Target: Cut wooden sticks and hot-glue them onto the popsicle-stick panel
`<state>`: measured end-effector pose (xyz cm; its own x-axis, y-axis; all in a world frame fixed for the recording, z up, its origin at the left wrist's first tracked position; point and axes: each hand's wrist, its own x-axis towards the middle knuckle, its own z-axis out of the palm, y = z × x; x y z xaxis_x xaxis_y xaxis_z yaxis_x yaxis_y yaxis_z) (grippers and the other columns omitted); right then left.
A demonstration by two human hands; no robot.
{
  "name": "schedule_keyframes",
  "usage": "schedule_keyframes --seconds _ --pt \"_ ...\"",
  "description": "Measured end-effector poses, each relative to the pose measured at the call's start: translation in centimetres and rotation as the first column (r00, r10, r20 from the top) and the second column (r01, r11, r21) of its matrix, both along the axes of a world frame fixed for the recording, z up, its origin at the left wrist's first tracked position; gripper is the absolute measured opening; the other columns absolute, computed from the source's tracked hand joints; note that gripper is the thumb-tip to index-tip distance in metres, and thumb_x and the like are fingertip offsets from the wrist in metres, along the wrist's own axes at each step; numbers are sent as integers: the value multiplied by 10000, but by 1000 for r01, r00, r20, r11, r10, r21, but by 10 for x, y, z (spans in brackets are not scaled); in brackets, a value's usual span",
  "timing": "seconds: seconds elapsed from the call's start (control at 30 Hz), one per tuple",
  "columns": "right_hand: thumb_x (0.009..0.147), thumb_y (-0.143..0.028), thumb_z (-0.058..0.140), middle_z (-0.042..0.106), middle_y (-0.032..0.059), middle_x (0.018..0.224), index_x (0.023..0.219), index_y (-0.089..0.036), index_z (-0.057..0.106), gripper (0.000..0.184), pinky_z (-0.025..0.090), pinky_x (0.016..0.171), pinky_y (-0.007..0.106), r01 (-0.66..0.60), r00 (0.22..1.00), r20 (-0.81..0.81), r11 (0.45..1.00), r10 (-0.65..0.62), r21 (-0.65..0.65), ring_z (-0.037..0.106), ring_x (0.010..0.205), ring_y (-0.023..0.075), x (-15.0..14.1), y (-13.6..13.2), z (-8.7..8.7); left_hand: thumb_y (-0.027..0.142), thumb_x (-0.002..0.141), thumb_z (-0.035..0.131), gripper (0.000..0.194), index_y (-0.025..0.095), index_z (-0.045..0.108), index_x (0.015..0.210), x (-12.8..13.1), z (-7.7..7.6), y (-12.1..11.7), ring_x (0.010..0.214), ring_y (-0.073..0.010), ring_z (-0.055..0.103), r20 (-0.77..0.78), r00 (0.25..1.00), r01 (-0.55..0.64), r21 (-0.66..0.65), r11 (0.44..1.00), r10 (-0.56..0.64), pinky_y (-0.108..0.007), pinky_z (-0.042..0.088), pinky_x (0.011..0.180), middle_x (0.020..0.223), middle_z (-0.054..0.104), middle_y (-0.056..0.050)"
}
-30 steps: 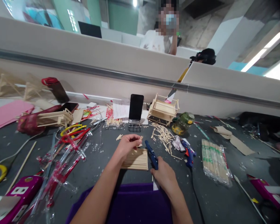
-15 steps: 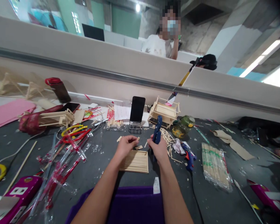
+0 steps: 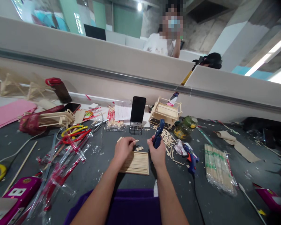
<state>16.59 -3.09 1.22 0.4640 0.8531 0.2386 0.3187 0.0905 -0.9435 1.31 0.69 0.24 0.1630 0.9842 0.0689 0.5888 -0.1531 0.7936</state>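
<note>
My left hand (image 3: 124, 151) pinches a short wooden stick (image 3: 136, 141) between thumb and fingertips, above the far left corner of a small stick panel (image 3: 138, 164). That panel is a flat rectangle of wooden sticks with raised edging, lying on the dark table. To its right, my right hand (image 3: 158, 153) is closed around a dark blue hand tool (image 3: 158, 136), whose curved end points up; its lower part is hidden by the hand, and I cannot make out its exact kind. A few cut stick pieces (image 3: 139, 148) lie just beyond the panel.
Behind stand a phone (image 3: 138, 109) on a wire stand and a wooden stick model (image 3: 166, 111). To the right are scattered stick pieces (image 3: 168, 139), a glue gun (image 3: 191, 159) with its cord and bagged sticks (image 3: 217, 165). Red-and-clear plastic strips (image 3: 63, 162) crowd the left.
My right hand has tilted the blue tool slightly to the right and lowered it a little. The stick in my left hand has turned flatter, pointing right.
</note>
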Motion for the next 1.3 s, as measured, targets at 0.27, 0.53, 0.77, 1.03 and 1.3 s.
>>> schedule_keyframes --seconds 0.27,0.53,0.77,1.03,1.3 --pt "740 -352 576 612 31 799 917 -177 535 253 459 732 302 72 997 35 997 -71 -14 582 720 166 16 2 -5 158 824 478 230 212 683 736 2 -6 0 866 -224 532 -511 857 36 170 985 57 -280 332 620 845 624 -83" --pt "768 -336 533 627 34 827 935 -195 521 219 458 717 284 21 994 108 999 -19 -25 598 745 169 14 1 -4 168 794 546 196 231 729 762 -4 -10 3 734 -173 572 -377 926 28 122 992 20 -261 310 582 795 645 -38" --pt "773 -248 495 627 54 908 1067 -199 516 300 444 755 311 -48 907 415 996 73 -70 591 813 198 20 -7 5 279 819 571 194 230 737 907 -8 0 7 785 -166 597 147 989 -63 191 980 35 -251 414 692 835 684 -28" --pt "752 -211 492 623 48 889 1081 -215 510 329 423 703 295 6 830 550 985 93 -175 594 798 216 21 -9 7 250 814 573 164 239 731 858 -16 0 9 825 -192 580 -55 996 -54 219 974 68 -284 402 719 844 697 -29" --pt "757 -212 483 620 59 925 1092 -211 502 336 419 732 303 27 840 537 982 79 -187 593 842 221 24 -7 4 286 816 582 147 260 726 813 -16 -7 13 862 -198 551 -333 943 51 170 984 9 -273 378 707 840 669 -27"
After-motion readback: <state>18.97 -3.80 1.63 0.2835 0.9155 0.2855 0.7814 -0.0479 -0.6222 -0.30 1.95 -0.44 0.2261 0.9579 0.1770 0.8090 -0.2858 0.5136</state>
